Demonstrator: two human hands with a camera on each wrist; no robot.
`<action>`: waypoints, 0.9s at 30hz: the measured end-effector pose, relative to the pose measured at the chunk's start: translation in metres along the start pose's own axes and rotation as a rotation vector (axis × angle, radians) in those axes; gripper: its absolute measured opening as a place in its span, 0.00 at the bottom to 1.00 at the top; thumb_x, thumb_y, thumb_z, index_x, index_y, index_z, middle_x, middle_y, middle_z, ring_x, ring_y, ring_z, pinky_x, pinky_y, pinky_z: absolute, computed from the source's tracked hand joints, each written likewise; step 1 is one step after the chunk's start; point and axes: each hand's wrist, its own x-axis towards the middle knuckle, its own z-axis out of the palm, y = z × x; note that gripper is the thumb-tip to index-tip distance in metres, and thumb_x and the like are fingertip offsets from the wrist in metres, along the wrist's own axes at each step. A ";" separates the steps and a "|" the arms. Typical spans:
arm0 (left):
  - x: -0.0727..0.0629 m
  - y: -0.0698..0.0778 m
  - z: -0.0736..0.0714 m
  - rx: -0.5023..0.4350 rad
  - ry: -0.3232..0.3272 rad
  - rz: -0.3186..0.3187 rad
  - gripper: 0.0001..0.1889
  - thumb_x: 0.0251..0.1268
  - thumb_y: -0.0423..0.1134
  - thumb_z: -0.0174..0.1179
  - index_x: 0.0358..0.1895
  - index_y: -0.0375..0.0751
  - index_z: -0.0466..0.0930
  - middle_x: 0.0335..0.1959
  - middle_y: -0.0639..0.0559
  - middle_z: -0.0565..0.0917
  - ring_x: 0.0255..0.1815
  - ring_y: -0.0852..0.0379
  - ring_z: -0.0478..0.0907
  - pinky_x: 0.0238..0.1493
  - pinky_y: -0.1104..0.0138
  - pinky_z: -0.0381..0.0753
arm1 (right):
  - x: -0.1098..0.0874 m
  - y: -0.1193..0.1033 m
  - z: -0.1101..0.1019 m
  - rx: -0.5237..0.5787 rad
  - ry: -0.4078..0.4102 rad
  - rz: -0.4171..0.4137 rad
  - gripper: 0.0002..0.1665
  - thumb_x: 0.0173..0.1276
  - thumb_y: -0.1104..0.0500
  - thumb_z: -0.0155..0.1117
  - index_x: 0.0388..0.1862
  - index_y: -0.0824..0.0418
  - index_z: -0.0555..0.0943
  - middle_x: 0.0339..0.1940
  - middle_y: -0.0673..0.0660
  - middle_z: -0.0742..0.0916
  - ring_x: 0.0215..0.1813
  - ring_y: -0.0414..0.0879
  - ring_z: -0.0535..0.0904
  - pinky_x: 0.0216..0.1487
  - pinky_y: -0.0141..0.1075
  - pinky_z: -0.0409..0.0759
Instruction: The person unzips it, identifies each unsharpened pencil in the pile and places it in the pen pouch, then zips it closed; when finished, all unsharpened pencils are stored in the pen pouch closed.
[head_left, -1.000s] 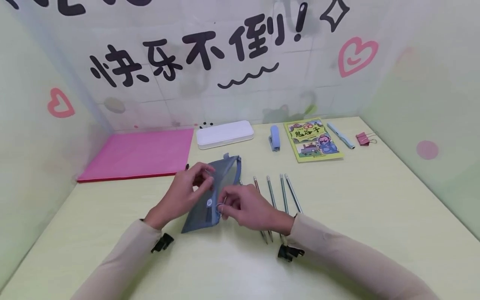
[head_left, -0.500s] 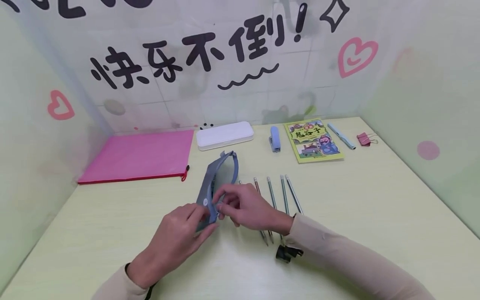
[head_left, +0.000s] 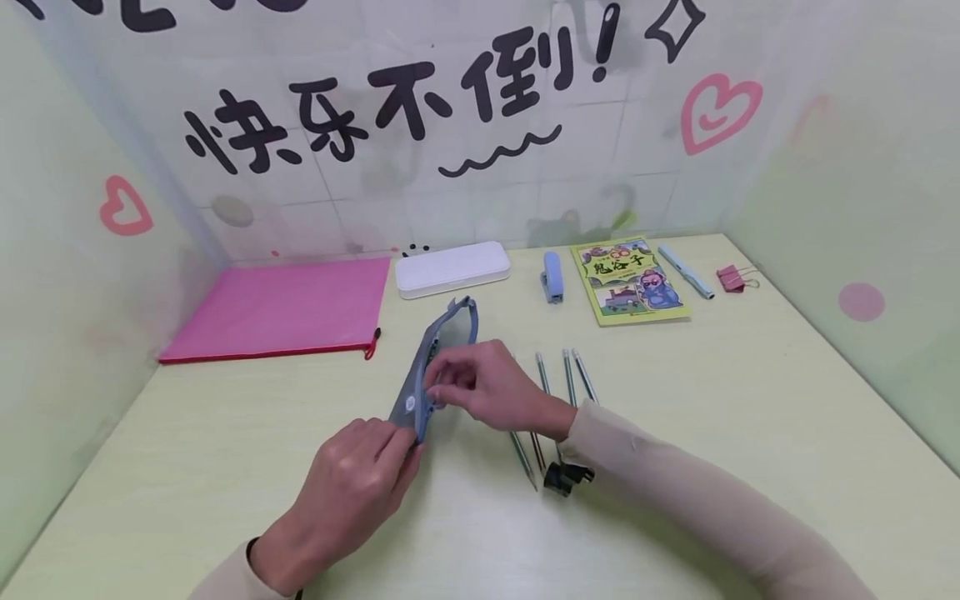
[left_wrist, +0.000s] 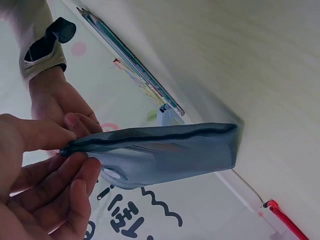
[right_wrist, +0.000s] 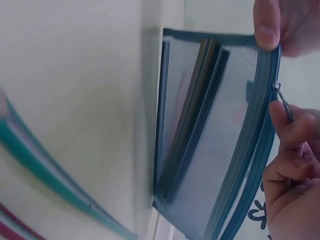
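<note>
A blue-grey see-through zip pouch (head_left: 408, 404) stands on its long edge, its zipped side partly parted. My left hand (head_left: 348, 483) pinches the pouch's near corner between thumb and fingers, as the left wrist view also shows. Close by, my right hand (head_left: 491, 387) holds the small zip pull (right_wrist: 284, 102) with bent fingers, a short way along the zip from that corner. Through the pouch's wall, several long thin sticks like pencils (right_wrist: 190, 120) show inside, slanting down to the lower edge.
Several loose pencils (head_left: 572, 379) lie beneath and beside the right forearm. Behind stand a white case (head_left: 452, 269), a blue stapler (head_left: 552, 277), a yellow booklet (head_left: 630, 282), a light-blue pen (head_left: 686, 271) and a pink binder clip (head_left: 731, 279). A pink zip folder (head_left: 281, 308) lies back left.
My left hand has moved from the pouch's side to its near corner and now grips it. The pouch has turned more edge-on. My right hand has shifted slightly away from me along the zip.
</note>
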 end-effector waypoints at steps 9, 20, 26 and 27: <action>-0.007 -0.005 -0.004 0.041 -0.076 0.008 0.08 0.43 0.32 0.69 0.28 0.37 0.80 0.21 0.51 0.80 0.19 0.59 0.75 0.20 0.67 0.75 | 0.010 0.010 -0.017 -0.387 0.096 0.019 0.04 0.69 0.65 0.65 0.40 0.59 0.84 0.31 0.53 0.90 0.29 0.39 0.82 0.32 0.26 0.79; -0.018 -0.022 -0.013 0.216 -0.277 -0.144 0.10 0.36 0.30 0.71 0.28 0.39 0.84 0.21 0.50 0.82 0.17 0.58 0.75 0.14 0.68 0.73 | 0.009 0.030 -0.054 -0.435 0.340 0.105 0.06 0.71 0.67 0.58 0.39 0.63 0.83 0.23 0.57 0.85 0.19 0.40 0.72 0.24 0.30 0.69; -0.020 -0.038 -0.023 0.214 -0.398 -0.294 0.12 0.38 0.29 0.73 0.31 0.42 0.84 0.17 0.53 0.77 0.14 0.62 0.64 0.11 0.71 0.62 | 0.002 0.036 -0.059 -0.338 0.353 0.201 0.07 0.71 0.66 0.59 0.40 0.63 0.85 0.24 0.58 0.85 0.21 0.42 0.74 0.23 0.31 0.70; -0.021 -0.041 -0.025 0.207 -0.427 -0.320 0.12 0.40 0.29 0.73 0.32 0.43 0.84 0.17 0.53 0.77 0.14 0.62 0.63 0.11 0.71 0.61 | 0.001 0.035 -0.057 -0.333 0.323 0.221 0.07 0.71 0.65 0.60 0.40 0.63 0.85 0.25 0.57 0.86 0.22 0.42 0.75 0.24 0.31 0.71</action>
